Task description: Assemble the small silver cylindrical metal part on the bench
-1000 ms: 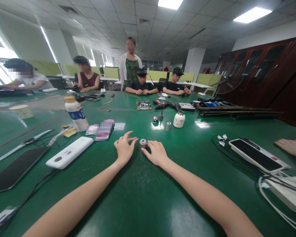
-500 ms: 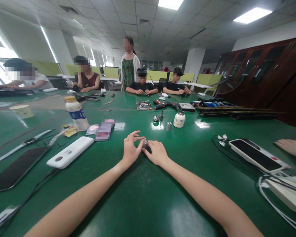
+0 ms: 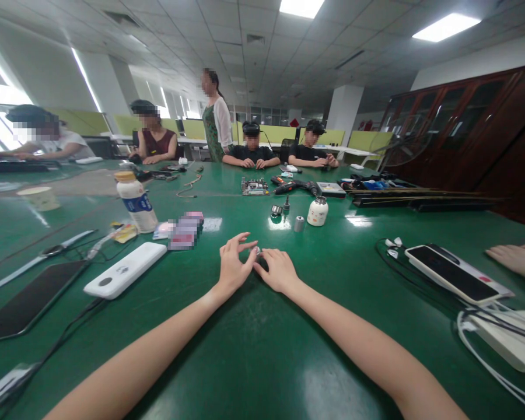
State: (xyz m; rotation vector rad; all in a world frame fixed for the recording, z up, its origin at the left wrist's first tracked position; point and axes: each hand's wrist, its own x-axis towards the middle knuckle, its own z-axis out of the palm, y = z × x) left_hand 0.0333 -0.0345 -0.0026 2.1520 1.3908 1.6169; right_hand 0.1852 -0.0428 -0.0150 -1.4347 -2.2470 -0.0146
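My left hand [image 3: 235, 261] and my right hand [image 3: 280, 269] meet over the green table [image 3: 254, 350]. Between their fingertips is a small silvery piece [image 3: 258, 251], mostly hidden, so its kind is unclear. The left thumb and a fingertip close at it, while the other left fingers are raised and bent. The right fingers curl down around something small, with a dark patch showing beneath them. Just beyond the hands stand a small metal cylinder [image 3: 299, 223] and a white flask with a printed face [image 3: 318, 212]. Shiny round metal parts [image 3: 276, 211] and a dark stepped part [image 3: 287, 203] sit nearby.
To my left are a white power bank [image 3: 126, 270], a dark phone [image 3: 30, 300] and a milk bottle [image 3: 136, 201]. Rightward lie another phone [image 3: 452, 274], cables and a neighbour's hand [image 3: 516, 259]. A circuit board [image 3: 254, 186] and power drill [image 3: 295, 186] are farther back.
My hands stay together in nearly the same spot, with only slight finger movement. The standing person in the background has turned and shifted left.
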